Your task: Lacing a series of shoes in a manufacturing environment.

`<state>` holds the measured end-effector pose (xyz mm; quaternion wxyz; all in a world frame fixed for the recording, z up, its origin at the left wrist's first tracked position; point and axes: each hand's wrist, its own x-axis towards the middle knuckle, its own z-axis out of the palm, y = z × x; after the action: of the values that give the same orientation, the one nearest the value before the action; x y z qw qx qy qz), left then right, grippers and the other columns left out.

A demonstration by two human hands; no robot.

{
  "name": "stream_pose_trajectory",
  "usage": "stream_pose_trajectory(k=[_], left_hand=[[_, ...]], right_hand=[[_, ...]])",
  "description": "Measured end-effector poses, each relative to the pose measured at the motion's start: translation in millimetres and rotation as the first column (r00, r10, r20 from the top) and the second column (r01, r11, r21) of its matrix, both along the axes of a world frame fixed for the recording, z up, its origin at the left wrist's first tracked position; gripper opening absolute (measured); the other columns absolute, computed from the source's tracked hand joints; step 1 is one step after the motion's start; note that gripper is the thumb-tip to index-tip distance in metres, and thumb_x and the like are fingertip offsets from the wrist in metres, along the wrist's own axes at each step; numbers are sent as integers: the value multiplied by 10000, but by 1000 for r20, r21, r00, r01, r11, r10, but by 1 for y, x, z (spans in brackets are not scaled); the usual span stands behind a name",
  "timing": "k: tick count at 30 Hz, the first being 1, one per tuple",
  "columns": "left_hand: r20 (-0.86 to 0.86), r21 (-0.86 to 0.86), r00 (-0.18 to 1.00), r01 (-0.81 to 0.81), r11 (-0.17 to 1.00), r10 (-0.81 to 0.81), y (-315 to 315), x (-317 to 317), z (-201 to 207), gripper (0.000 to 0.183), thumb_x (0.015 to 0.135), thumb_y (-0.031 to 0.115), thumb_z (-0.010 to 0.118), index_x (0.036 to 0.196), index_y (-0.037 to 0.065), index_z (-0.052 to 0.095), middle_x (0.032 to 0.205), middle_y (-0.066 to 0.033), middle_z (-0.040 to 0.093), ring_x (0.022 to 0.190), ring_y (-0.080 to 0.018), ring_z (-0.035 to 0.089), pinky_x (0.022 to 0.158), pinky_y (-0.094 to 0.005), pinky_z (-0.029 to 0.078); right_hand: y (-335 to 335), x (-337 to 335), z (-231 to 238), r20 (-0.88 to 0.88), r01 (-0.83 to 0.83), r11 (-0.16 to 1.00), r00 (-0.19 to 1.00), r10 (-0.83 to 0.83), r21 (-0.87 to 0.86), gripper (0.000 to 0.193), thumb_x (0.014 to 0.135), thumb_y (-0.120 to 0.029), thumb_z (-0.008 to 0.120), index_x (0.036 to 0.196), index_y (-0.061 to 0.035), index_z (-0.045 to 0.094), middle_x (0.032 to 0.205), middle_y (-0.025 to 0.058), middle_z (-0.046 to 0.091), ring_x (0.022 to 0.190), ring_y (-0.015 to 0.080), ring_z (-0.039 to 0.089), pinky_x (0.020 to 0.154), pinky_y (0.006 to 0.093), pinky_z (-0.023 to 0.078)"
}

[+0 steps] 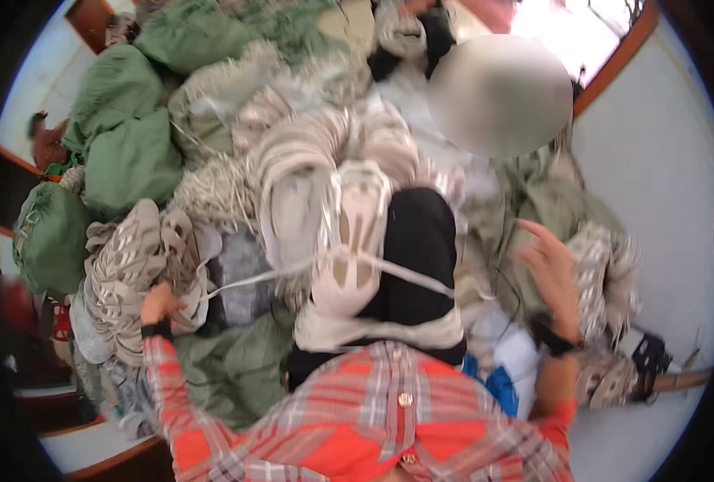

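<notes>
A pale beige shoe upper (346, 281) lies on my lap, its sole side away from view. From its middle, a flat white shoelace (273, 275) stretches out to both sides. My left hand (163, 305) is closed around the left stretch of that lace, beside a bundle of beige uppers (132, 261). Out to the right, my right hand (548, 263) is raised with its fingers apart, blurred by motion. The right stretch of lace crosses my black trouser leg (420, 241) below that hand. A row of nested uppers (297, 173) stands just beyond the shoe.
Green sacks (128, 165) are heaped at the far left, and an olive cloth sack (534, 201) lies to the right. More uppers (594, 281) hang near the right wall. Cream lace bundles (216, 189) lie ahead. Another person (497, 96) is across the pile.
</notes>
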<state>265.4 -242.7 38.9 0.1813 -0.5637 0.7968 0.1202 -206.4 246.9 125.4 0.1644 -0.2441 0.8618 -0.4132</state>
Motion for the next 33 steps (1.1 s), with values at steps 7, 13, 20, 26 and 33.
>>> stream_pose_trajectory(k=[7, 13, 20, 26, 33], left_hand=[[-757, 460, 650, 597, 657, -60, 158, -272, 63, 220, 892, 163, 560, 1015, 9, 658, 624, 54, 495, 553, -36, 423, 494, -191, 330], [-752, 496, 645, 688, 530, -134, 188, -285, 29, 308, 934, 140, 481, 1176, -32, 562, 654, 42, 517, 576, -39, 433, 509, -202, 349], [-705, 656, 709, 648, 386, 9, 178, -286, 22, 328, 928, 115, 448, 1208, -44, 513, 625, 2, 543, 549, -67, 478, 518, -228, 390], [-532, 841, 835, 502, 202, 143, 170, -293, 23, 367, 948, 148, 427, 1267, -31, 453, 624, 0, 563, 521, -37, 453, 488, -198, 349], [-577, 677, 696, 700, 228, -427, 164, -309, 29, 403, 941, 152, 366, 1317, 17, 418, 606, -51, 564, 528, -91, 510, 535, -272, 424]], right_hand=[[-136, 65, -109, -317, -402, 915, 874, 368, -45, 84, 807, -60, 578, 793, 12, 619, 723, 179, 625, 677, 317, 624, 615, 382, 483], [-134, 94, -107, -196, -362, 930, 909, 367, 62, 62, 808, -84, 539, 796, -29, 565, 760, 174, 597, 725, 373, 588, 632, 455, 455], [-140, 99, -112, -274, -306, 952, 914, 300, 22, 53, 769, -78, 542, 781, -27, 536, 725, 161, 586, 664, 369, 589, 589, 459, 459], [-152, 112, -115, -348, -245, 966, 901, 259, 85, 71, 770, -79, 558, 753, -13, 537, 686, 182, 583, 612, 363, 594, 550, 442, 466], [-147, 106, -127, -90, -161, 969, 985, 146, -190, 115, 791, -64, 537, 726, 30, 539, 620, 251, 575, 616, 419, 590, 591, 478, 474]])
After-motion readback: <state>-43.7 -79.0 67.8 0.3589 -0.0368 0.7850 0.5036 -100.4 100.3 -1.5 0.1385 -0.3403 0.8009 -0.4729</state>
